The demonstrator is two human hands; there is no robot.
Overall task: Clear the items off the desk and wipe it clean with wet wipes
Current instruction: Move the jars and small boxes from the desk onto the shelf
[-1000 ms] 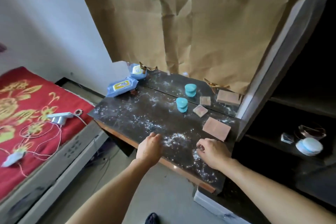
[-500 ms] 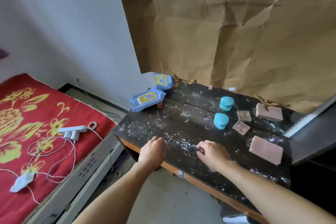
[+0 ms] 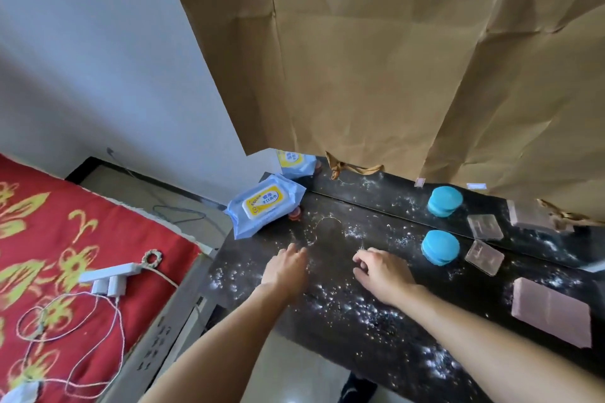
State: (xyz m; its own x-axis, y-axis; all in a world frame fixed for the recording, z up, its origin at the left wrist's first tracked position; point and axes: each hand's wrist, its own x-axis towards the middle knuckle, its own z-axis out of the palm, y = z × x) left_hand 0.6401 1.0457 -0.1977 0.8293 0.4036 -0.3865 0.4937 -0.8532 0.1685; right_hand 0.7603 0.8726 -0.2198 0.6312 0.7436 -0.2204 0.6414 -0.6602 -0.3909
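The left hand lies palm down on the dark bench, its fingers loosely spread and relaxed, the tips resting on the surface and gripping nothing. The right hand sits just beside it, also low on the bench, with its fingers curled under. Whether they pinch anything cannot be told. White powder is scattered over the bench around and between both hands.

Near the right hand stands 1 round blue container with its lid closed, so its contents are hidden. A 2nd blue container, alike and also closed, shows further back beyond a seam in the surface. Just right of the near container lies a clear square piece, and nearer the front edge a flat pink block.

The pack of wet wipes, blue with a yellow label, lies at the far left corner, overhanging the bench edge, well apart from both hands.

Creased brown paper hangs behind the bench. To the left, a bed with a red cover carries a white power strip and a cable.
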